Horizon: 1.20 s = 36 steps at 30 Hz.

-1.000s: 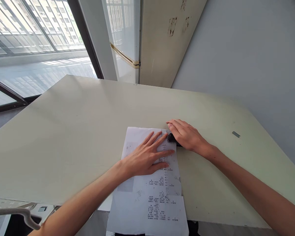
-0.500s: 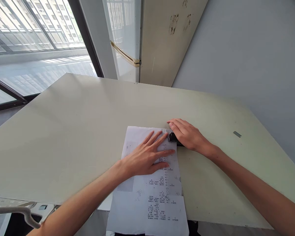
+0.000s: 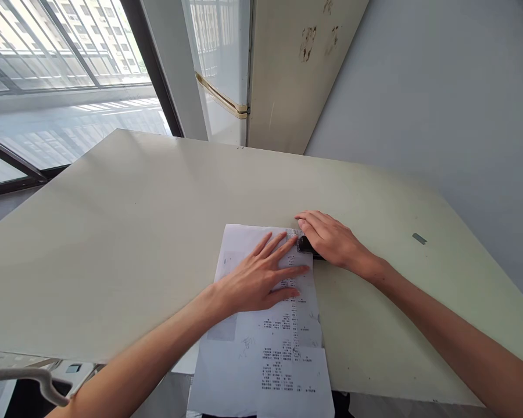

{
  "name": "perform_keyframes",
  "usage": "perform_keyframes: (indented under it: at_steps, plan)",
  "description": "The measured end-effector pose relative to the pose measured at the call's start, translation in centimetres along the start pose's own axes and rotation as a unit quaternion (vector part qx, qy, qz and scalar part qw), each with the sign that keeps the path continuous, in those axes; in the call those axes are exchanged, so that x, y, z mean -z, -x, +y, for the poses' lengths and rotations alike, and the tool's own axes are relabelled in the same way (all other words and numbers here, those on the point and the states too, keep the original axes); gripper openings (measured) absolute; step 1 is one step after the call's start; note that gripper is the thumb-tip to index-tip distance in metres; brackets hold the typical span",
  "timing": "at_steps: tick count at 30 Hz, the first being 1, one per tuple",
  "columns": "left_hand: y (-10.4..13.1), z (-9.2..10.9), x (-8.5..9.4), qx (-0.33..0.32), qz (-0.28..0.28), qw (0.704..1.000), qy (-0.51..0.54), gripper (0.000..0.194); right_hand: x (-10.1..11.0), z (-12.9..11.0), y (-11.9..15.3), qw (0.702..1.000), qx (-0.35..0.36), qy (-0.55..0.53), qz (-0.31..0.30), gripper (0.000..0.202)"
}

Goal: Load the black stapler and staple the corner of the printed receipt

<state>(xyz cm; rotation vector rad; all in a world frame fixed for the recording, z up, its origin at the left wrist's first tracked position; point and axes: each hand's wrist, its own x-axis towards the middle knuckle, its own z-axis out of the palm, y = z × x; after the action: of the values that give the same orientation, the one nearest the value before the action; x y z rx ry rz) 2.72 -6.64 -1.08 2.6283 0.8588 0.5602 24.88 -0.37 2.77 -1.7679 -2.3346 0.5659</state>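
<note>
Printed sheets of paper [image 3: 283, 371] lie on the table, their near end hanging over its front edge. My left hand [image 3: 261, 273] rests flat on the upper part of the sheets, fingers spread and pointing right. At the upper right edge of the paper sits a black stapler [image 3: 305, 244], its front end over the sheets. Covering most of it from above is my right hand [image 3: 329, 235], palm down with the fingers together. The stapler's rear part is hidden beneath that hand.
The pale table [image 3: 126, 249] spreads out on both sides. A small grey strip [image 3: 419, 238] lies on its right side. Beyond the far edge stands a fridge [image 3: 283, 87]. A bent grey tube [image 3: 43, 380] is at the lower left, beside my left forearm.
Almost nothing differs. Both hands, the paper and the stapler hold their places, with only a very slight shift of the view.
</note>
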Motion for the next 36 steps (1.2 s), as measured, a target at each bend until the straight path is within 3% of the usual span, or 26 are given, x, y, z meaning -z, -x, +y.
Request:
perform_keyframes:
  at_steps: [36]
  plan:
    - [-0.01,-0.02,-0.12,0.004,0.004,1.0,-0.006,0.046,0.39,-0.15,0.03,0.999,-0.003,0.003,-0.033,0.049]
